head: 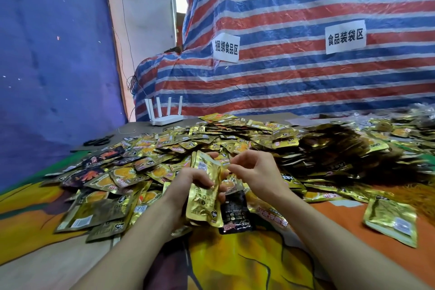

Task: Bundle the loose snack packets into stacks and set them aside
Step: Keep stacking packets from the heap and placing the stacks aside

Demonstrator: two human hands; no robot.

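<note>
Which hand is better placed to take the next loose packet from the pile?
Right. The left hand grips the stack of gold packets upright, so it is occupied. The right hand sits beside the stack's top, just above the loose packets, and carries no stack.

The left hand grips an upright stack of gold snack packets above the worktop. The right hand has bent fingers at the stack's upper edge; whether they pinch it is unclear. A black packet lies just behind the stack. Loose packets are heaped across the worktop, and one gold packet lies apart on the right. At the far left edge are black scissors and a white four-antenna router. Behind hangs a striped tarpaulin bearing two paper signs
</note>
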